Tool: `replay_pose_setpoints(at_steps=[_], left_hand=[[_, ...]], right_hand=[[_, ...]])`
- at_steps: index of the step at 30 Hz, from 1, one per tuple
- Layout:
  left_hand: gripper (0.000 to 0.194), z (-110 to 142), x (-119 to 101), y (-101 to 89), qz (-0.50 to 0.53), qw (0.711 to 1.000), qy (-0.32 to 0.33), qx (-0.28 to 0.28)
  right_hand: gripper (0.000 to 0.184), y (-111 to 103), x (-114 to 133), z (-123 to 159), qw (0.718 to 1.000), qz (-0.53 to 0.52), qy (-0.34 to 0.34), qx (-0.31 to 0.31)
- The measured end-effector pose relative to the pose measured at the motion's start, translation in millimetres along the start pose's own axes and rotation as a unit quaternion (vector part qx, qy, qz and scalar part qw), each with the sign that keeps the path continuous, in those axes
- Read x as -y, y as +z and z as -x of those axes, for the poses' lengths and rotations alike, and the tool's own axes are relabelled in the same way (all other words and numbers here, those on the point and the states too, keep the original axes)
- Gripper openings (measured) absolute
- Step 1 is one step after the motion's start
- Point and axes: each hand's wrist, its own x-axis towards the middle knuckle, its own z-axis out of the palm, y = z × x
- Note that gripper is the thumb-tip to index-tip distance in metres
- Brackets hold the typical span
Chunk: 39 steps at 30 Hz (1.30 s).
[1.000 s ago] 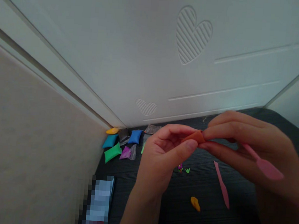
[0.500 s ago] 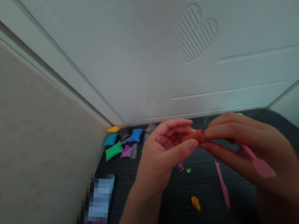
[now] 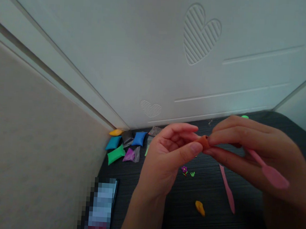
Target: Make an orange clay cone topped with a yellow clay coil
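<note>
Between my two hands is a small orange-brown piece of modelling clay [image 3: 202,141], its rim turned toward the right. My left hand [image 3: 170,152] pinches it between thumb and fingers. The fingertips of my right hand [image 3: 255,149] press at its open right end. A pink plastic modelling tool [image 3: 274,174] is also tucked in my right hand, its flat paddle end sticking out below the palm. The tool's other end is hidden by the fingers. Below the hands, a tiny purple clay flower [image 3: 184,169] and a small green clay piece [image 3: 193,174] lie on the dark table.
A second pink modelling tool [image 3: 227,189] and a yellow clay lump [image 3: 200,208] lie nearer me on the table [image 3: 179,221]. Packets of coloured clay [image 3: 116,154] cluster at the back left. A blurred-out screen [image 3: 100,208] is at lower left. A white panel [image 3: 121,49] rises behind.
The orange-brown clay has turned slightly in my fingers, and less of it shows. The pink tool's paddle end has swung a little down and to the right.
</note>
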Motion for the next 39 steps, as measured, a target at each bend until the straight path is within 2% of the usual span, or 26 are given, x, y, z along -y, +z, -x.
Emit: replay_pose_setpoints(at_steps=[4, 13, 18, 23, 27, 32, 39], left_hand=[[0.016, 0.5, 0.0, -1.1, -0.014, 1.000, 0.007, 0.001], [0.015, 1.8, -0.2, -1.3, -0.009, 1.000, 0.008, 0.016], [0.024, 3.4, -1.1, -0.4, -0.043, 0.998, 0.038, 0.038], [0.025, 5.8, -1.6, -0.4, -0.080, 0.995, 0.053, 0.020], [0.023, 6.6, -1.5, -1.9, -0.105, 0.992, 0.062, 0.011], [0.024, 6.7, -1.4, -2.0, -0.130, 0.988, 0.087, 0.000], [0.018, 5.1, -1.7, -1.8, -0.098, 0.994, 0.044, 0.003]], right_hand=[[0.015, 0.2, 0.2, -0.8, 1.000, 0.009, 0.008, 0.001], [0.011, 1.0, 2.5, -3.1, 1.000, -0.012, -0.005, -0.006], [0.009, 1.9, 5.5, -2.0, 0.999, -0.017, 0.036, -0.035], [0.012, 0.4, 7.3, -2.1, 0.998, -0.039, 0.030, -0.029], [0.011, 0.4, 7.3, -4.1, 1.000, -0.011, 0.017, -0.014], [0.011, 1.9, 7.8, -5.1, 0.999, -0.001, 0.017, -0.027], [0.019, -1.3, 6.9, -3.6, 1.000, -0.004, 0.013, 0.001]])
